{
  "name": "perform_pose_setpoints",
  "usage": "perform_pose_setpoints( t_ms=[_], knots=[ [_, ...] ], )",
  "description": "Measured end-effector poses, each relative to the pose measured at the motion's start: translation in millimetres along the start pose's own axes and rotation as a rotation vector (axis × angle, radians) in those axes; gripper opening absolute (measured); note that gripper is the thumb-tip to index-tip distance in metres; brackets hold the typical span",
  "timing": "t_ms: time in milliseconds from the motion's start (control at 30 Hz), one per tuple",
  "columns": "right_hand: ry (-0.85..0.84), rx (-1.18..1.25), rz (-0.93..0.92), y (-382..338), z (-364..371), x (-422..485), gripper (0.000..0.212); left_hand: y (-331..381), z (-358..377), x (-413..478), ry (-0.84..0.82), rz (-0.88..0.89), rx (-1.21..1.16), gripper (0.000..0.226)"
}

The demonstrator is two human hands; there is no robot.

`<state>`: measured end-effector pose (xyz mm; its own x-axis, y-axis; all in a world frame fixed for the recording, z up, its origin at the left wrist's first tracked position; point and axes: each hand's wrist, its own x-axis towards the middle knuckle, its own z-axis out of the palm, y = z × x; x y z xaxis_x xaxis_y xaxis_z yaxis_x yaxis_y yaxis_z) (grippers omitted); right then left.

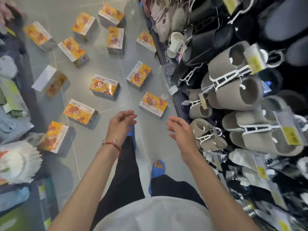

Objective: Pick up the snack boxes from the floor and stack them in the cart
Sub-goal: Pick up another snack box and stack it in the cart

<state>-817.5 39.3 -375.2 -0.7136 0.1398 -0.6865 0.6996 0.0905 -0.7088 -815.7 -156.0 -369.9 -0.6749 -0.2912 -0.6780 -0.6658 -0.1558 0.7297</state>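
So we're right at the start here, nothing picked up yet by the look of it. About a dozen snack boxes (104,85) lie scattered over the floor (93,155), from the top of the frame down to the lower left, none stacked on another. Our left hand (122,121) and right hand (179,129) both hang out in front of us mid-frame, fingers loosely curled, holding nothing. The cart isn't in view at all, so we can't tell where the stacking happens.

Next move, we reckon: bend down for the closest box (153,104), just above the right hand, lying flat with its orange face up. It's a squarish carton, so a wide grip across the sides should do, maybe both hands.

Room-wise the aisle is tight. The slipper rack (241,90) crowds the whole right side, and that closest box sits near its foot, with a hanging tag (173,89) poking out above it, so an arm could snag there. The shelves (15,97) run down the left edge, and the lower-left box (56,136) sits near them. The barest strip of floor runs up the middle from our blue sandal (157,167), which looks like the place to step without kicking anything
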Motion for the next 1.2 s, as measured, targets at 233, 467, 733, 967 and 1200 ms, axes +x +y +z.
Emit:
perform_pose_setpoints(
  t_ms=[233, 467, 733, 967, 1200],
  knots=[
    [0.096, 0.036, 0.152, -31, 62, 120, 0.021, 40, -1, 155, -0.078, -0.148, 0.160, 0.024],
    [0.167, -0.059, 0.193, -7, 96, 247, 0.018, 17, 17, 288, -0.127, -0.270, 0.329, 0.018],
    [0.202, -0.208, 0.238, 81, 101, 390, 0.025, -81, 55, 430, -0.127, -0.366, 0.473, 0.018],
    [0.246, -0.279, 0.303, 173, 109, 497, 0.036, -173, 89, 532, -0.158, -0.392, 0.605, 0.022],
    [0.352, -0.282, 0.380, 264, 116, 603, 0.064, -248, 131, 632, -0.134, -0.301, 0.649, 0.055]
  ],
)
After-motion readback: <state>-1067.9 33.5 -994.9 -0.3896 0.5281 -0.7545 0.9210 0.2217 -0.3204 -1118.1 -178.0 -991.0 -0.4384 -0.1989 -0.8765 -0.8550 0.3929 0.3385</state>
